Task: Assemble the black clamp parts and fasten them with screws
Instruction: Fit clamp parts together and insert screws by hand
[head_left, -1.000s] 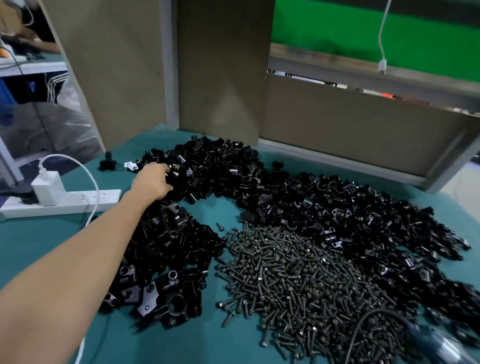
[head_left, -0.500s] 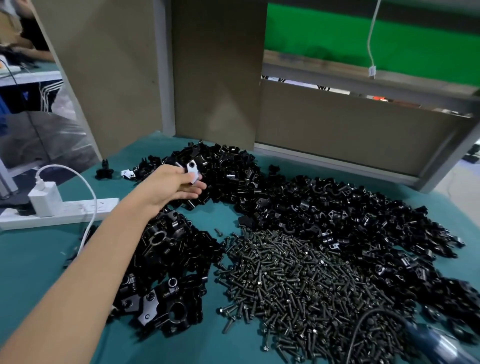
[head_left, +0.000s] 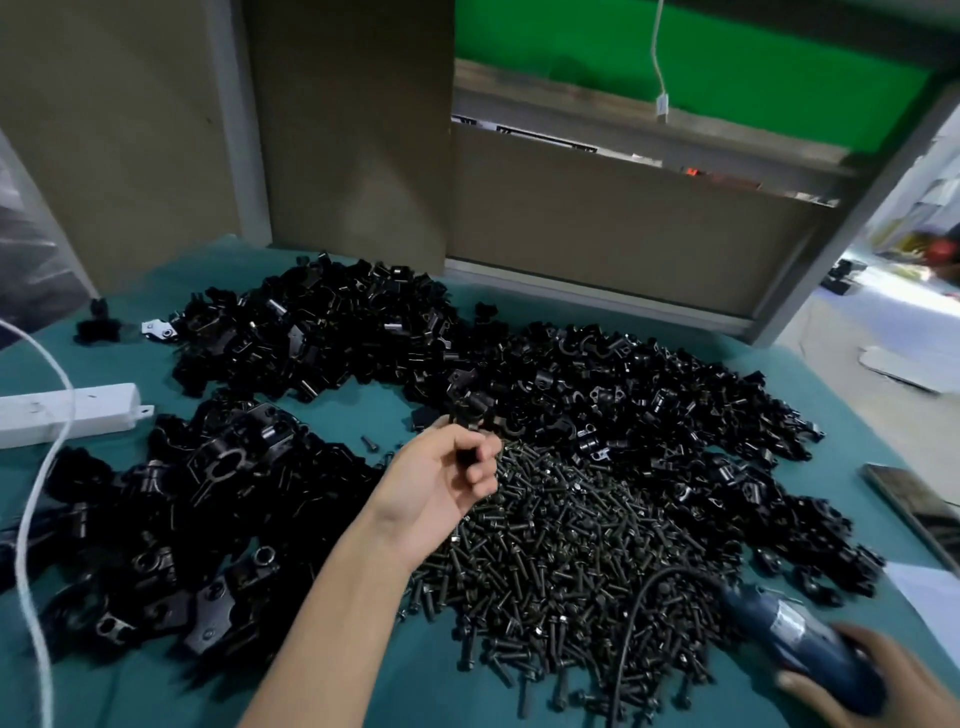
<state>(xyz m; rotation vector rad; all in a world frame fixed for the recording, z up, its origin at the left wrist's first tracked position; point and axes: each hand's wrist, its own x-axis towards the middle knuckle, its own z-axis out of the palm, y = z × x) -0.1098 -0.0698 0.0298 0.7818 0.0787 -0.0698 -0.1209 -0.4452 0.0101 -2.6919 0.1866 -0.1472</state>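
Head view: left hand (head_left: 441, 483) is over mid-tabletop (head_left: 343, 415), fingers curled round one black clamp part (head_left: 470, 415), just above the far edge of the screws (head_left: 571, 545). Right hand (head_left: 883, 680) at the near right corner grips a blue driver (head_left: 795, 639). Loose parts (head_left: 322, 332) are heaped along the back and right. Power strip (head_left: 67, 413) at the left edge.

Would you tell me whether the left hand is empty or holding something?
Holding: the left hand curls its fingers round a black clamp part.
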